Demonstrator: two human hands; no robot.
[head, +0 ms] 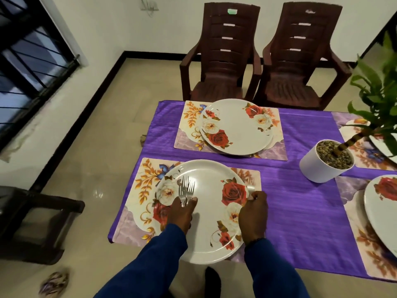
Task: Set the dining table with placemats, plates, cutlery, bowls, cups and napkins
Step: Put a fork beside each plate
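Observation:
A white plate with rose prints [204, 214] lies on a floral placemat [141, 190] at the near left of the purple-clothed table [300, 201]. My left hand [181, 212] grips a bunch of steel forks [186, 188], tines pointing away over the plate. My right hand [253, 216] pinches a shiny piece of cutlery [251, 188] at the plate's right rim; most of it is hidden by my fingers. A second plate [236, 125] sits on a placemat [187, 130] across the table. Two more plates [380, 211] on mats show at the right edge.
A white pot [320, 166] with a green plant stands mid-table on the right. Two brown plastic chairs [221, 54] stand at the far side. A dark chair [32, 222] is at my left, and a crumpled cloth [54, 283] lies on the floor.

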